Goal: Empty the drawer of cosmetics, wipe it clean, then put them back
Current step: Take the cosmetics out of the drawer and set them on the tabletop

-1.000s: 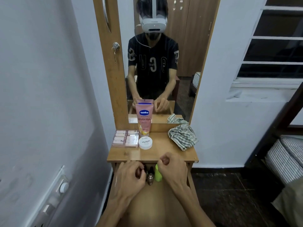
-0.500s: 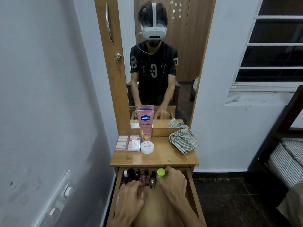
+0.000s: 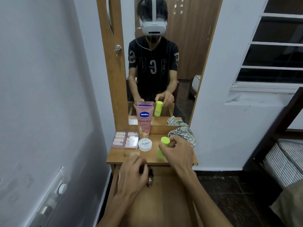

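We see a dim, evenly lit room under soft indoor light; the window [image 3: 277,51] is dark. Wide-angle distortion bends the wall [image 3: 41,95] and the bed [image 3: 282,163] at the edges. Motion blur softens both hands and the green bottle [image 3: 162,147].

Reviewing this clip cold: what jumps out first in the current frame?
The neon-green bottle, gripped by the right hand above the dresser top, stands out most. Behind it the mirror reflects the person wearing a white headset. The left hand reaches among small bottles in the open drawer below.
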`<state>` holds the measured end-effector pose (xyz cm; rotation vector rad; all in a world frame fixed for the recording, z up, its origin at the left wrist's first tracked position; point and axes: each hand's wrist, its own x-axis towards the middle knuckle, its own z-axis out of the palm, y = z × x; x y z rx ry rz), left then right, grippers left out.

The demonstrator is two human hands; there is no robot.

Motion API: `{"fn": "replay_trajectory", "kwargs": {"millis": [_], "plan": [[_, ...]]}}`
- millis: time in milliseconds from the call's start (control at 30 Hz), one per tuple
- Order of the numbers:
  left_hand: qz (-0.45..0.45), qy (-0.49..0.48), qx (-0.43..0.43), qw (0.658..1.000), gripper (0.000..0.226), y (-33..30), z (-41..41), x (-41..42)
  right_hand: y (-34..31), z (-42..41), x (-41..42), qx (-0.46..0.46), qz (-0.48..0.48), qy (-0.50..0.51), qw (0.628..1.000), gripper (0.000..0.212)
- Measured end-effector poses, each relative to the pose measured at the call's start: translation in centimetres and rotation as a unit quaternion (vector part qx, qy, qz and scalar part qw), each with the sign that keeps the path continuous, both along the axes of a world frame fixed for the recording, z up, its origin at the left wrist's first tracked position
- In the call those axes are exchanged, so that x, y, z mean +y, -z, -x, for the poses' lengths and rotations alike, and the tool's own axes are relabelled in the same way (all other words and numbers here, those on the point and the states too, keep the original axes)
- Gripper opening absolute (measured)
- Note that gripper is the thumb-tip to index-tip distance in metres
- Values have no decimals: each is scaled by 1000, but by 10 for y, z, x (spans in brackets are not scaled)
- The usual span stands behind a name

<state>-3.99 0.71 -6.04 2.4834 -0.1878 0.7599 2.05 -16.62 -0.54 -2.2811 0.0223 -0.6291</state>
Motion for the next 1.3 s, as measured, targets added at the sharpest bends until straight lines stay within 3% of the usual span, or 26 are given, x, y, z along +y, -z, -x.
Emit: {"fn": "replay_trajectory", "kwargs": {"millis": [200, 500, 600, 800, 867, 967, 1067, 1167, 1300], "plan": [[-78, 22, 66, 995, 38, -15, -48, -3, -9, -69, 21, 33, 27, -38, 998, 17], [-128, 24, 69, 989, 38, -1, -62, 3, 1, -118, 42, 57, 38, -69, 995, 17], [-106, 36, 61, 992, 37, -2, -59, 4, 5, -120, 44, 56, 29, -59, 996, 14], [-17, 37, -3, 999, 22, 0, -40, 18, 8, -106, 35, 73, 23, -46, 996, 47], [10, 12, -24, 1000, 14, 2, -30, 24, 9, -90, 30, 48, 13, -48, 998, 42], [26, -18, -26, 999, 6, 7, -15, 35, 15, -58, 24, 15, -8, -72, 997, 18], [31, -29, 37, 998, 10, 16, 3, 44, 29, -23, 20, 17, -10, -102, 995, 7], [-7, -44, 122, 992, 12, 26, 17, 48, 48, 7, 17, 84, 7, -135, 987, 3], [-22, -64, 175, 982, 14, 33, 27, 49, 72, 32, 20, 179, 71, -148, 970, 14]]}}
